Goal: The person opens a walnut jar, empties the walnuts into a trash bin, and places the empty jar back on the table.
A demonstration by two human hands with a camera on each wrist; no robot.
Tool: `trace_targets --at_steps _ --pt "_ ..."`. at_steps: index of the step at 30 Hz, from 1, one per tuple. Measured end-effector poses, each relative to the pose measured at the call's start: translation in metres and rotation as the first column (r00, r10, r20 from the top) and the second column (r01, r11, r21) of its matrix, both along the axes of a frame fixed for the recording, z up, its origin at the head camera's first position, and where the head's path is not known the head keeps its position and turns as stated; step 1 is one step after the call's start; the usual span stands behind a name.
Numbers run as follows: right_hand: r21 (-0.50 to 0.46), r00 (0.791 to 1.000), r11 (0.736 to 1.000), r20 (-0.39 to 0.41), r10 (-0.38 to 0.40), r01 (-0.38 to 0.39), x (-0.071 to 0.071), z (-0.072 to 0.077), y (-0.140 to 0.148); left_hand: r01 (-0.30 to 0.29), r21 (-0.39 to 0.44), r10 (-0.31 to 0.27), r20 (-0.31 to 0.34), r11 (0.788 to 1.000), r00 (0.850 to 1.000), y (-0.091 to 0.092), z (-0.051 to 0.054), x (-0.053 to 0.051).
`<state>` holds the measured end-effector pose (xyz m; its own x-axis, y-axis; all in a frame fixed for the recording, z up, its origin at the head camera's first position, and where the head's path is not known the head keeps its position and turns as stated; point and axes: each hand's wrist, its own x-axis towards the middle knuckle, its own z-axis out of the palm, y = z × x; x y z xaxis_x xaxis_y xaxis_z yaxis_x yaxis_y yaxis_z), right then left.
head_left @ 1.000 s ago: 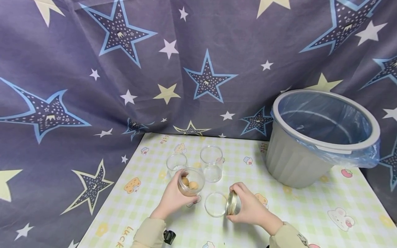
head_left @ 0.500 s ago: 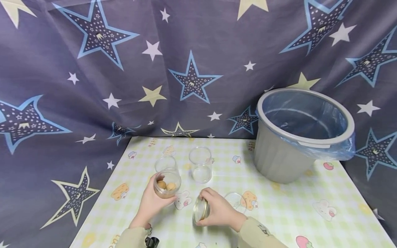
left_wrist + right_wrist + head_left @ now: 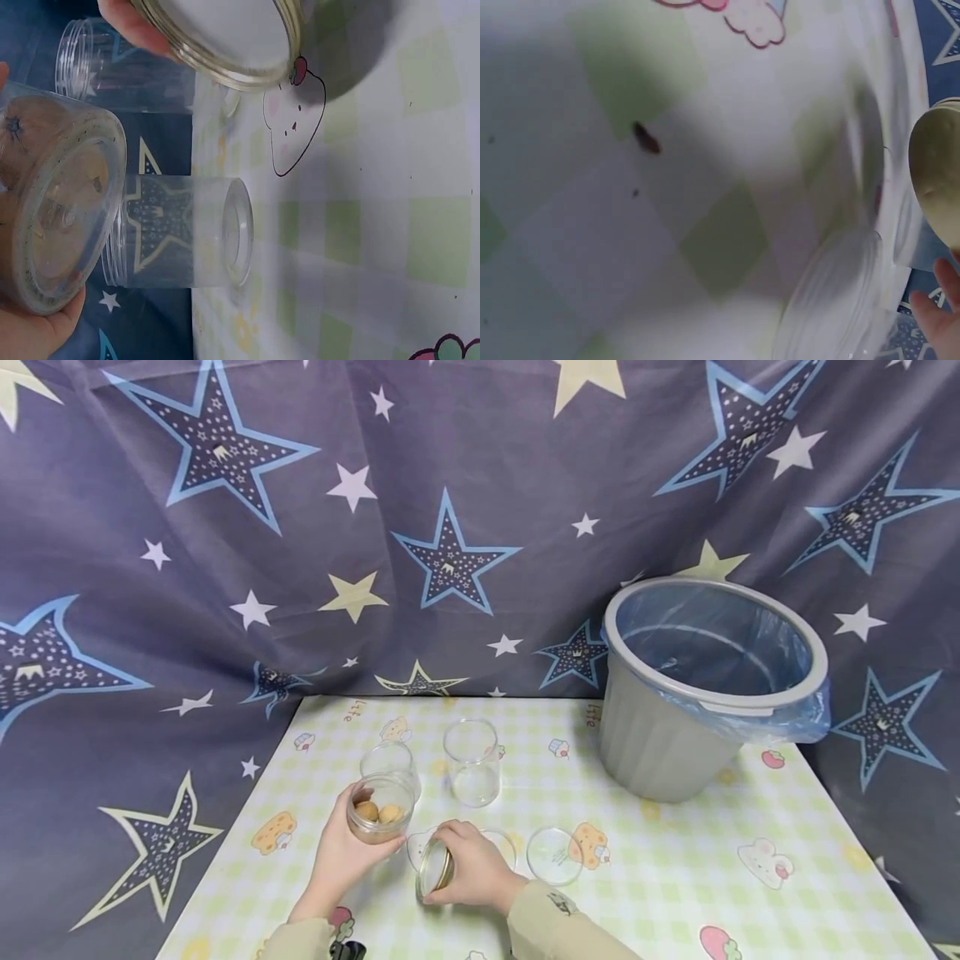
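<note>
On the left of the table my left hand (image 3: 337,852) grips a clear round jar (image 3: 378,836) tilted with its mouth up. Round brown pieces (image 3: 378,812) lie inside it; their kind cannot be told. A gold-rimmed lid (image 3: 435,868) stands on edge between the fingers and thumb of my right hand (image 3: 474,870), a short way right of the jar. In the left wrist view the jar's base (image 3: 71,217) faces the camera, and the lid (image 3: 225,45) shows its pale inner face. The right wrist view shows a clear ridged rim (image 3: 829,300) at the bottom.
Two clear open jars (image 3: 472,764) (image 3: 388,757) stand behind my hands. Clear flat discs (image 3: 555,856) lie right of my right hand, one partly hidden by it. A grey bin (image 3: 660,735) with a blue liner stands back right; a star-patterned curtain (image 3: 420,635) hangs behind.
The head view has turned, so the scene shifts left. My right hand has moved left with the lid, closer to the held jar, and a clear disc behind it has come into view.
</note>
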<state>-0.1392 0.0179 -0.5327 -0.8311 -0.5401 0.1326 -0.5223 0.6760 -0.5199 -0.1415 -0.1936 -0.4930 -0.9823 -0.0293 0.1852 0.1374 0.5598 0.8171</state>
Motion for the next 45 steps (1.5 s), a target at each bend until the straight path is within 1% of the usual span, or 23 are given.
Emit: trace_targets --at_steps 5,13,18,23,28,31,36,39,45 --pt "0.048 0.999 0.999 -0.032 -0.002 0.004 -0.005 -0.006 -0.008 -0.006 -0.006 0.006 -0.005 1.0 1.0 -0.001 -0.001 0.0" --pt "0.09 0.998 0.996 -0.058 -0.004 0.009 -0.012 -0.009 -0.016 -0.011 -0.007 0.011 0.018 1.0 1.0 -0.003 -0.001 0.0" --pt "0.138 0.996 0.99 -0.084 0.005 0.007 -0.012 -0.012 -0.02 -0.02 0.009 0.019 0.031 1.0 0.999 -0.007 -0.001 0.002" --pt "0.188 0.997 0.982 -0.075 -0.004 0.018 -0.013 -0.012 -0.021 -0.054 0.0 0.054 0.011 0.999 0.998 -0.011 -0.001 0.001" --pt "0.247 1.0 0.969 -0.028 -0.012 0.018 -0.013 -0.018 -0.019 -0.083 -0.016 0.082 -0.022 0.996 0.996 -0.014 0.001 -0.001" --pt "0.264 1.0 0.964 -0.029 -0.006 0.013 -0.012 -0.021 -0.017 -0.09 -0.013 0.089 -0.027 0.996 0.996 -0.016 0.001 -0.001" --pt "0.266 0.999 0.964 -0.046 0.013 -0.001 -0.012 -0.02 -0.013 -0.102 0.008 0.102 -0.013 0.995 0.995 -0.017 -0.001 0.002" --pt "0.256 0.998 0.967 -0.055 0.02 -0.005 -0.012 -0.017 -0.01 -0.094 0.016 0.095 -0.025 0.995 0.995 -0.016 -0.001 0.003" --pt "0.21 0.999 0.978 -0.041 0.015 -0.006 -0.015 -0.007 0.0 -0.083 0.009 0.083 -0.046 0.997 0.995 -0.017 -0.002 0.001"
